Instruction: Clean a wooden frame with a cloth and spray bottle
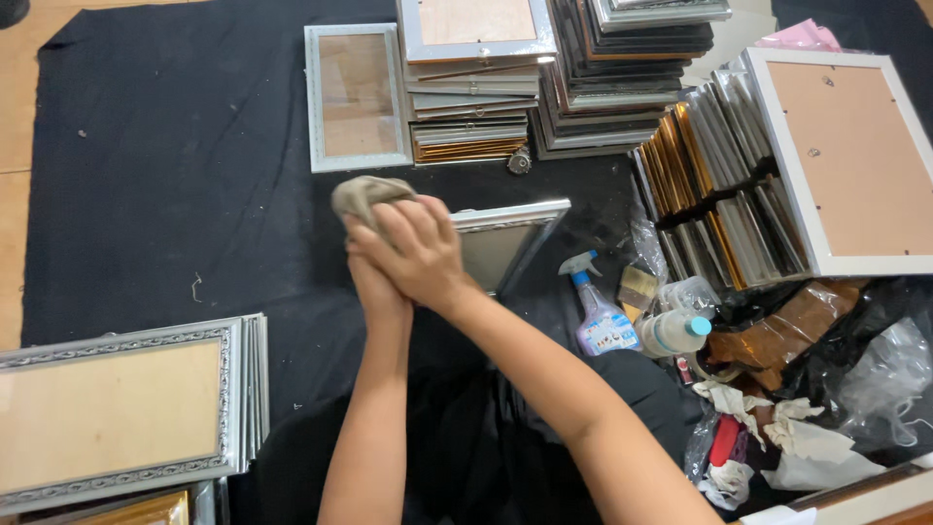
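My right hand (420, 249) is shut on a crumpled beige cloth (362, 194), which sticks out past its fingers at the upper left. My left hand (376, 290) lies directly under the right one and is mostly covered, so what its fingers grip is hidden. Just right of both hands a small silver picture frame (507, 241) stands tilted on the black cloth mat (175, 165), its left part hidden behind my hands.
Stacks of silver and gold frames (544, 87) stand at the back, with upright rows (724, 185) and a large white frame (846, 160) on the right. A spray bottle (600, 313), a plastic bottle (675, 332) and crumpled wrappings (797, 428) lie to the right. Silver frames (126, 408) are piled at the lower left.
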